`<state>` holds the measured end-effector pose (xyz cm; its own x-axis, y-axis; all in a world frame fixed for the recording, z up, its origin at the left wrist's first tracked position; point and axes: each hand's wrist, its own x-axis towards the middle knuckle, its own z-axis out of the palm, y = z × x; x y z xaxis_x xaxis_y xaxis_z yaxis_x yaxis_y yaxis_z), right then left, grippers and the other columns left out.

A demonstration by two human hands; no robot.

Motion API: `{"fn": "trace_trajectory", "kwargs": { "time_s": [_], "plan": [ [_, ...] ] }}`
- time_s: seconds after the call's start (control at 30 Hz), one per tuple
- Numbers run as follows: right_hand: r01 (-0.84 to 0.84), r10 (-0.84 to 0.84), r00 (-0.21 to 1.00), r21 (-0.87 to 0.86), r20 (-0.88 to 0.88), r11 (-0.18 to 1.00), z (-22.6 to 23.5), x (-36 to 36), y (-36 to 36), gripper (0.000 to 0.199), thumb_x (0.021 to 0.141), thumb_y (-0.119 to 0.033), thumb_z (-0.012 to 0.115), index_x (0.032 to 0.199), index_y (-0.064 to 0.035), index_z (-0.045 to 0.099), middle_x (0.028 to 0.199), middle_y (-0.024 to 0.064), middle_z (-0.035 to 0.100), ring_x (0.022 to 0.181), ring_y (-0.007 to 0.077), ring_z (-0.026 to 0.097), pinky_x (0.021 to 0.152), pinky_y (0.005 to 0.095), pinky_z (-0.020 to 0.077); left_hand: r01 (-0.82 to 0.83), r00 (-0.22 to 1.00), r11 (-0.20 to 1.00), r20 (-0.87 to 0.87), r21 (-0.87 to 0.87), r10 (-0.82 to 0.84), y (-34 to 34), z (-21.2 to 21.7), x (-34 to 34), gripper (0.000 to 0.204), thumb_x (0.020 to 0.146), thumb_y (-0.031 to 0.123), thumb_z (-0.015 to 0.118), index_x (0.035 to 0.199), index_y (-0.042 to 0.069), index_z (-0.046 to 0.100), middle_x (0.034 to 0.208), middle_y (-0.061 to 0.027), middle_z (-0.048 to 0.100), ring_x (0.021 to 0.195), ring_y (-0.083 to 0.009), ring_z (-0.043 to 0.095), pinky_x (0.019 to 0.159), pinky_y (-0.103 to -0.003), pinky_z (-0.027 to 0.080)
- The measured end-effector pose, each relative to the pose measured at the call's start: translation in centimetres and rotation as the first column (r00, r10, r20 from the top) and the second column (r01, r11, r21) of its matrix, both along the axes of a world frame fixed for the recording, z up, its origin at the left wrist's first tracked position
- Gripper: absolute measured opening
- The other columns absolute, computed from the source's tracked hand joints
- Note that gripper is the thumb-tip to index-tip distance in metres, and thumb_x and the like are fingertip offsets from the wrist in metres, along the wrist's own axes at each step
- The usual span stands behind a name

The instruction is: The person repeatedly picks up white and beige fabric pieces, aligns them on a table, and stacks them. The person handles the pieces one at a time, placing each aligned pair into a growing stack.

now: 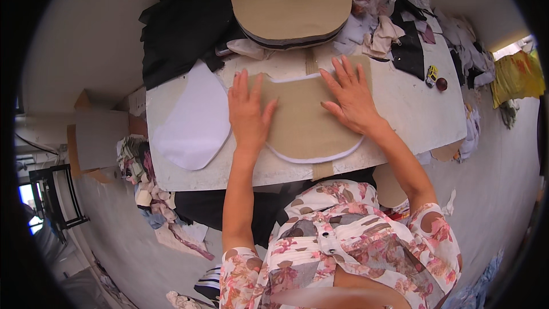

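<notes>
Cluttered with cloth scraps along its far edge, the white worktable (400, 109) carries a tan cardboard template (303, 120) laid over a piece of white fabric (320, 153), whose edge peeks out as a thin rim past the template's near curve and at its top. The left hand (247, 115) lies flat on the template's left part, fingers spread and straight, gripping nothing; the right hand (350, 98) presses flat on its right part, fingers likewise splayed, holding nothing. Judging by this, the template seems already placed and is being smoothed or steadied, with no marking or cutting tool in either hand, so tracing or cutting looks yet to come. Just beyond the left fingers' outer side lies another white cut piece (191, 123); past the fingertips of both hands sits a stack of similar tan templates (289, 6) on dark cloth (171, 34).
</notes>
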<state>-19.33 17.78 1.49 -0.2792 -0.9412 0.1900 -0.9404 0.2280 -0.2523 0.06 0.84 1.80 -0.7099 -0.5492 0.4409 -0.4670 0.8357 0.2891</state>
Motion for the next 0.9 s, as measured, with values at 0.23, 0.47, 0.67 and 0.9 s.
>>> {"fn": "trace_trajectory", "kwargs": {
  "time_s": [0.23,0.47,0.67,0.9],
  "plan": [
    [0.094,-0.093,0.991,0.002,-0.094,0.996,-1.6,-1.0,0.1,0.068,0.088,-0.046,0.055,0.143,-0.0105,0.037,0.151,0.0223,0.021,0.140,0.0412,0.014,0.113,0.0562,0.0075,0.079,0.977,0.990,0.188,0.113,-0.099,1.8,-2.2,-1.1,0.068,0.086,0.045,0.059,0.140,0.008,0.041,0.152,-0.0191,0.022,0.141,-0.0385,0.015,0.114,-0.052,0.010],
    [0.068,-0.067,0.991,0.005,-0.112,0.998,-1.6,-1.1,0.2,0.066,0.089,-0.044,0.054,0.142,-0.0081,0.037,0.152,0.0225,0.019,0.140,0.0419,0.013,0.113,0.0552,0.0074,0.074,0.979,0.984,0.175,0.161,-0.103,1.9,-2.0,-0.7,0.069,0.087,0.045,0.058,0.142,0.009,0.039,0.152,-0.0184,0.021,0.142,-0.0382,0.014,0.114,-0.051,0.009],
    [0.083,-0.021,0.985,-0.370,0.170,0.925,2.3,-1.1,-0.5,0.047,0.092,-0.029,0.055,0.133,-0.0066,0.048,0.138,0.0187,0.045,0.133,0.0360,0.036,0.110,0.0467,0.0256,0.040,0.870,0.938,-0.474,0.344,0.137,0.2,-1.2,3.6,0.049,0.096,0.031,0.050,0.137,0.006,0.045,0.143,-0.0161,0.042,0.136,-0.0305,0.034,0.112,-0.038,0.026],
    [-0.060,0.344,0.750,-0.460,0.565,0.886,5.7,9.1,-10.8,0.010,0.081,-0.005,0.068,0.090,-0.0029,0.068,0.080,0.0071,0.066,0.064,0.0148,0.057,0.058,0.0259,0.0459,-0.336,0.418,0.800,-0.683,0.496,0.599,-0.9,-0.3,15.3,0.027,0.098,0.018,0.050,0.115,0.001,0.062,0.121,-0.0129,0.062,0.119,-0.0250,0.054,0.101,-0.035,0.039]
  ]
}}
